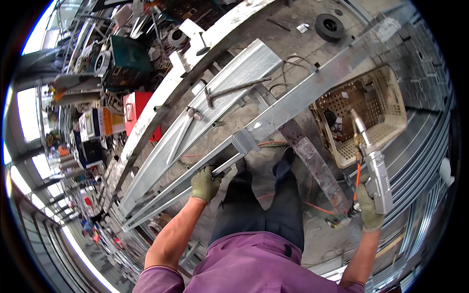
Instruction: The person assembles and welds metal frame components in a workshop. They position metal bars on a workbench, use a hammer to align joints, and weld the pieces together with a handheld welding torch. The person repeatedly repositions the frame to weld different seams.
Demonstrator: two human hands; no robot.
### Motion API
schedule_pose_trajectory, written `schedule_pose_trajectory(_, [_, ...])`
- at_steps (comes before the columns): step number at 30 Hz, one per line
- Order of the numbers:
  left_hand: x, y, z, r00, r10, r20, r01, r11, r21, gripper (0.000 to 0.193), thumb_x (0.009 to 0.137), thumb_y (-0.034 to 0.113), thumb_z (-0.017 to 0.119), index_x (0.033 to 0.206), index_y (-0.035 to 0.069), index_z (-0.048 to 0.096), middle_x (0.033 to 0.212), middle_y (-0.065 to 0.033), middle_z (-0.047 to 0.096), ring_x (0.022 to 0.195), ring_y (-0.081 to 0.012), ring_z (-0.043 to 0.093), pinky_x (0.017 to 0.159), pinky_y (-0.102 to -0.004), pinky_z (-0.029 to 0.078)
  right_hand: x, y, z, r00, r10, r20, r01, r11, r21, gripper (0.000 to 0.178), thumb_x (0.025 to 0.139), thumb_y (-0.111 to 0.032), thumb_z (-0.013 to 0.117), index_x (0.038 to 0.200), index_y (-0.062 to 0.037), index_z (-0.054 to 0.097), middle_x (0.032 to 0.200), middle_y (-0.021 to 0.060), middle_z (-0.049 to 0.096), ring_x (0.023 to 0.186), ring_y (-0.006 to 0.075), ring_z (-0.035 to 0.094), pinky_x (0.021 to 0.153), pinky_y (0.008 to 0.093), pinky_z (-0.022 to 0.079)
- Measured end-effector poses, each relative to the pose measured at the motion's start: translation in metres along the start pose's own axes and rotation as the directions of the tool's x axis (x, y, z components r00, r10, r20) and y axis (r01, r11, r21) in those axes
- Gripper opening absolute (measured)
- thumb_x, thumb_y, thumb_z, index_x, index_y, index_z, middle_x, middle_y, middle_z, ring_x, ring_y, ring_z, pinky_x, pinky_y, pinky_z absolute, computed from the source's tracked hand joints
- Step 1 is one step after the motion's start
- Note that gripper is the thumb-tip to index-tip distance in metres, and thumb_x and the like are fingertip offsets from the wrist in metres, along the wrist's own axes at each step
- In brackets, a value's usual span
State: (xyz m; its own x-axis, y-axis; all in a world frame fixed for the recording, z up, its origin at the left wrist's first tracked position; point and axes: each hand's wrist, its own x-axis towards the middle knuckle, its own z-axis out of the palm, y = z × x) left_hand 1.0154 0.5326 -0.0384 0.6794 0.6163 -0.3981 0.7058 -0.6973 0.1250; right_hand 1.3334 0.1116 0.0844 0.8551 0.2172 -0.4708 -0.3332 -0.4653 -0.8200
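My left hand (205,185), in a greenish work glove, is closed on the near rail of a galvanized metal channel (168,196), left of my legs. A small dark piece shows by its fingertips, too unclear to name. Out to the right, my gloved right hand (370,207) grips a grey metal hand tool (377,176) with a copper-coloured nose, which points away from me over a plastic basket. An orange hose (358,181) runs alongside the tool. A short metal bracket (243,141) sits where the channel meets a long flat steel bar (298,100).
Beyond the channel, a hammer (192,114) and a T-shaped rod (239,91) lie on a wide metal panel (234,73). The beige basket (400,115) stands right, beside stacked metal profiles (430,161). A rusty beam (315,163) slants near my feet; an orange hose crosses the floor.
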Motion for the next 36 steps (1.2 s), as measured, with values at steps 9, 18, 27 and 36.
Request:
schedule_pose_trajectory(9, [0.004,0.017,0.0,0.991,-0.133,-0.001,0.133,0.99,0.044,0.044,0.087,0.045,0.082,0.116,0.013,0.075,0.105,-0.013,0.078,0.1,-0.036,0.075,0.085,-0.0498,0.059,0.034,-0.091,-0.028,0.842,-0.18,0.508,0.385,0.861,-0.332,0.023,0.087,0.0,0.078,0.11,0.0023,0.074,0.073,0.0004,0.064,0.063,0.0095,0.058,0.058,0.03,0.047])
schedule_pose_trajectory(18, [0.004,0.02,-0.006,0.99,-0.138,0.038,0.137,0.99,0.03,0.043,0.084,0.046,0.082,0.109,0.012,0.072,0.097,-0.0126,0.076,0.093,-0.0342,0.075,0.083,-0.049,0.059,0.058,-0.146,0.088,0.47,-0.176,0.865,0.682,0.694,-0.229,0.021,0.084,-0.006,0.077,0.104,-0.0013,0.073,0.072,0.0066,0.065,0.06,0.0171,0.064,0.059,0.0331,0.053])
schedule_pose_trajectory(27, [0.005,0.019,-0.001,0.985,-0.164,0.058,0.163,0.986,0.031,0.038,0.085,0.044,0.079,0.105,0.012,0.072,0.097,-0.0112,0.076,0.093,-0.0315,0.076,0.082,-0.0481,0.058,0.067,-0.138,0.136,0.379,-0.177,0.908,0.734,0.655,-0.178,0.023,0.083,-0.011,0.078,0.104,-0.0037,0.073,0.081,0.0106,0.069,0.067,0.0291,0.07,0.063,0.0401,0.057])
schedule_pose_trajectory(36, [0.005,0.02,-0.003,0.984,-0.164,0.066,0.162,0.986,0.035,0.041,0.082,0.045,0.081,0.103,0.011,0.072,0.095,-0.0126,0.077,0.093,-0.0323,0.076,0.081,-0.0473,0.058,0.077,-0.136,0.156,0.315,-0.103,0.943,0.739,0.65,-0.176,0.024,0.084,-0.011,0.078,0.106,-0.0034,0.073,0.077,0.0088,0.068,0.065,0.0254,0.067,0.064,0.0378,0.056])
